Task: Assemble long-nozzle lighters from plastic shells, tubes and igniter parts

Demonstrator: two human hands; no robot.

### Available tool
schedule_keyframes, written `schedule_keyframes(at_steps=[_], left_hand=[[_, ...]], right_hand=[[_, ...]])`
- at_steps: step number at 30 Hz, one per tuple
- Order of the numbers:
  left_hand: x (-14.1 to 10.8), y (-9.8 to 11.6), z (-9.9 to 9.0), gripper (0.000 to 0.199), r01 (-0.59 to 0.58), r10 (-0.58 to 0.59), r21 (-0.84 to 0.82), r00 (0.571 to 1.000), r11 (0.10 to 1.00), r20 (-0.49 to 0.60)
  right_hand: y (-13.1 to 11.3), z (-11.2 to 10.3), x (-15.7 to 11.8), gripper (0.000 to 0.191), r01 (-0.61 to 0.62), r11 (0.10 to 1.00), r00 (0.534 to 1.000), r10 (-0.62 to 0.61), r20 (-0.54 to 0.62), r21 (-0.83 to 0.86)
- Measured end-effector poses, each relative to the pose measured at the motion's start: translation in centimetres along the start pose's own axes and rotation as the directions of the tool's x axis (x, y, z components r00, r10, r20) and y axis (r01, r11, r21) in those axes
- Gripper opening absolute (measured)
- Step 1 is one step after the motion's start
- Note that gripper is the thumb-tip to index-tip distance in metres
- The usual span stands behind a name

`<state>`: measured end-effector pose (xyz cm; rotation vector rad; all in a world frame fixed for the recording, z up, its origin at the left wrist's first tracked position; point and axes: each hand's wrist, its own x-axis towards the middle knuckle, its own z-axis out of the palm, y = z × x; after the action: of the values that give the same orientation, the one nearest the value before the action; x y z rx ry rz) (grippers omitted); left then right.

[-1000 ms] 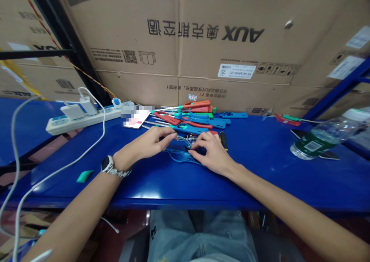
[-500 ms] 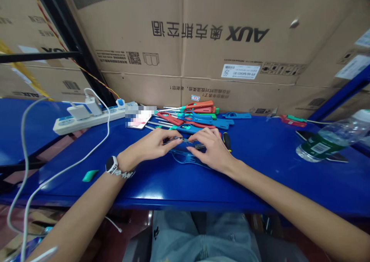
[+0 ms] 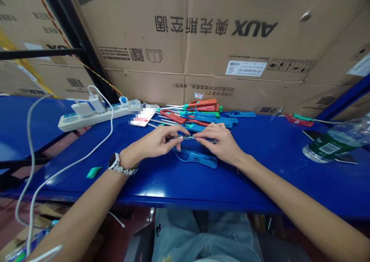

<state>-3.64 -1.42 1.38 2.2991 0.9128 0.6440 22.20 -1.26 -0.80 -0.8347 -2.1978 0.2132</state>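
Near edge: jeans [image 3: 202, 235] below, then the blue desk [image 3: 150, 183], small green piece [image 3: 94, 172] lying loose toward the left, watch [image 3: 113, 161] on left wrist. Blue shell [image 3: 202, 159] flat on desk, just nearer than the fingertips, one end by the left hand [image 3: 162, 140] (contact there unclear). Both hands pinching: left hand grips a slim metal piece [image 3: 179, 137], right hand [image 3: 221, 140] pinches the thin wires [image 3: 190, 137] that run between the two hands; details too small to tell. Just beyond, a pile of lighters [image 3: 204, 103], red, orange, blue, green bits. Clear bottle [image 3: 329, 146] with green label, lying at right; power strip [image 3: 101, 117] with plugs, left. Cardboard carton [image 3: 202, 53] upright at the back, AUX print upside down
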Motion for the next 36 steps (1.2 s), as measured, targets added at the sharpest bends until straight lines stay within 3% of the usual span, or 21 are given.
schedule_keyframes(at_steps=[11, 21, 29, 36], left_hand=[[0.2, 0.4, 0.3, 0.028, 0.010, -0.010, 0.008, 1.000, 1.000, 0.014], [0.4, 0.1, 0.8, 0.013, -0.139, 0.137, 0.258, 0.990, 0.956, 0.028], [0.5, 0.2, 0.9, 0.010, -0.110, 0.136, 0.332, 0.989, 0.937, -0.057], [0.5, 0.4, 1.1, 0.010, -0.133, 0.162, 0.296, 0.984, 0.946, -0.075]], right_hand=[[-0.5, -0.2, 0.2, 0.015, 0.008, 0.999, 0.996, -0.004, 0.092, -0.050], [-0.9, 0.6, 0.0, 0.011, 0.003, 0.997, 0.989, -0.015, 0.149, 0.081], [-1.6, 1.0, -0.3, 0.007, -0.049, 0.981, 0.998, 0.041, 0.049, 0.186], [-1.6, 1.6, -0.5, 0.008, -0.042, 0.972, 0.999, 0.045, -0.009, 0.230]])
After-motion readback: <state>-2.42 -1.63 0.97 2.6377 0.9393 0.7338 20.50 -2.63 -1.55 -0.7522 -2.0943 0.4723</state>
